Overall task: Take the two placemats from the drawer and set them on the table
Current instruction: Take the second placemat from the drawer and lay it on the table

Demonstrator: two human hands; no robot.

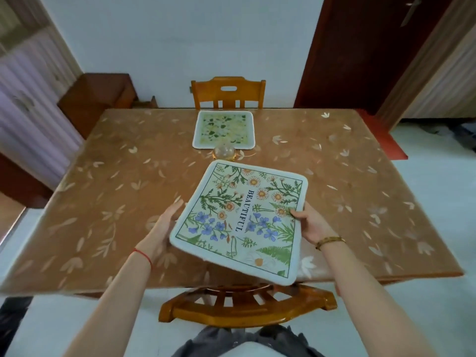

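A square floral placemat printed with "BEAUTIFUL" hangs tilted over the near edge of the table, turned askew. My left hand supports its left edge from beneath with fingers spread along it. My right hand grips its right edge, thumb on top. A second placemat, green and yellow, lies flat at the table's far side in front of the far chair.
A clear glass globe on a gold base stands between the two mats. One wooden chair is at the far side, another chair is tucked under the near edge. A brown cabinet stands at back left.
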